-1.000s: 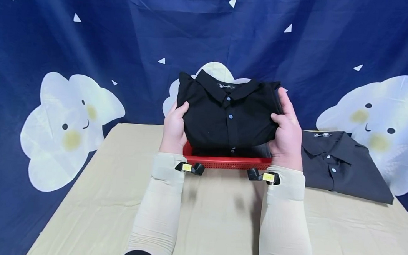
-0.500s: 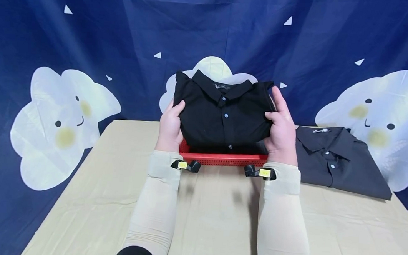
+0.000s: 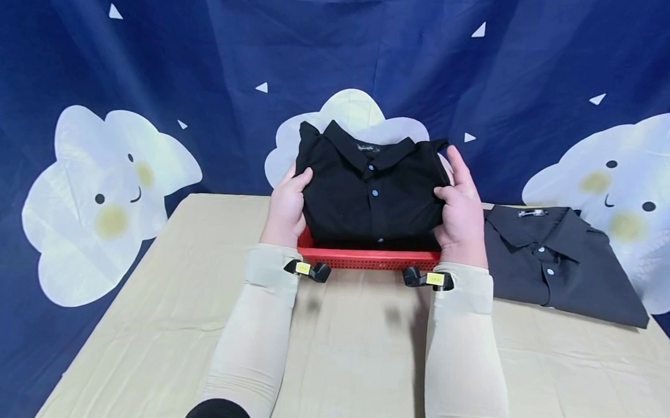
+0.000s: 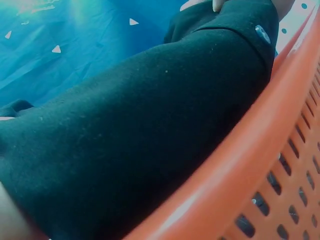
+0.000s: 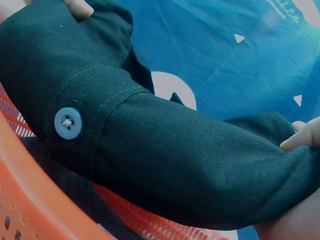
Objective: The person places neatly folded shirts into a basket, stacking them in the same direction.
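A folded black button-up shirt (image 3: 347, 200) is held up by both hands over a red perforated basket (image 3: 378, 259), its collar at the top. My left hand (image 3: 286, 208) grips the shirt's left side, thumb in front. On the right side my right hand (image 3: 463, 217) holds it with the thumb in front, index finger pointing up along the edge. In the right wrist view the shirt (image 5: 165, 160) bulges above the basket wall (image 5: 30, 185), and dark cloth lies inside. The left wrist view has the shirt (image 4: 130, 130) just behind the basket rim (image 4: 240, 145).
A second folded dark shirt (image 3: 570, 272) lies on the table to the right of the basket. The beige-covered table (image 3: 361, 362) extends in front. Behind it hangs a blue curtain (image 3: 229, 52) with white clouds.
The head view has shifted slightly. Both hands still grip the black shirt, which sits a little lower against the basket's front rim.
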A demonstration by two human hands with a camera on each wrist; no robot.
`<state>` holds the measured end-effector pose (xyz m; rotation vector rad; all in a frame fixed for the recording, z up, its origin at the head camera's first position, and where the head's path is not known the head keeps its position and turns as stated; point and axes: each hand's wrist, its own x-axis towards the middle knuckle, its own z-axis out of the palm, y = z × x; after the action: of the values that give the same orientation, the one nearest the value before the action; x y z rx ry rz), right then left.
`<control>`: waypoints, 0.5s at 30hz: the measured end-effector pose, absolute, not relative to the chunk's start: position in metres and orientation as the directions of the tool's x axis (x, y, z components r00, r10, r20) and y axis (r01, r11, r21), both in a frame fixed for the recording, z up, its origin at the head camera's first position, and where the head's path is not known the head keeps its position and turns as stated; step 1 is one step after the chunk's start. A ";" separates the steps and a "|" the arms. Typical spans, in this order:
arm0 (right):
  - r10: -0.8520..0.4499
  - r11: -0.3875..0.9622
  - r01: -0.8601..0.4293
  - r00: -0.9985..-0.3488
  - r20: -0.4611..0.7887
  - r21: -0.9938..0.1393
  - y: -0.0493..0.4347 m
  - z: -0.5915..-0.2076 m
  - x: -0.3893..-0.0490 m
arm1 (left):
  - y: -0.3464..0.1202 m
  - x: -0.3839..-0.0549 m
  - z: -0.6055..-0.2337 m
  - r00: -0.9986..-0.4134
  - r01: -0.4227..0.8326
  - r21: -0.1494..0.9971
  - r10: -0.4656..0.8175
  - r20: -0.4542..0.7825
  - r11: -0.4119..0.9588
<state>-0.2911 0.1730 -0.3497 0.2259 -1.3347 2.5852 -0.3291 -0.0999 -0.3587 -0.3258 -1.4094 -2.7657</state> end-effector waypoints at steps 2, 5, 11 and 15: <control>0.129 -0.556 -0.262 -0.965 0.230 -0.788 0.173 -0.351 -0.292 | -0.100 -0.330 -0.359 -0.979 0.107 0.803 0.078 0.187 -0.586; 0.131 -0.541 -0.249 -0.969 0.211 -0.804 0.173 -0.354 -0.295 | -0.101 -0.330 -0.359 -0.982 0.091 0.811 0.083 0.170 -0.578; 0.129 -0.507 -0.220 -0.975 0.179 -0.833 0.174 -0.360 -0.298 | -0.100 -0.331 -0.360 -0.985 0.060 0.817 0.101 0.143 -0.574; 0.126 -0.502 -0.211 -0.977 0.170 -0.839 0.174 -0.363 -0.300 | -0.100 -0.332 -0.362 -0.986 0.048 0.828 0.109 0.130 -0.559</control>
<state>-0.3000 0.1736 -0.3625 0.1286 -1.4488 2.5626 -0.3316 -0.1004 -0.3620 -0.2643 -1.4913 -2.7919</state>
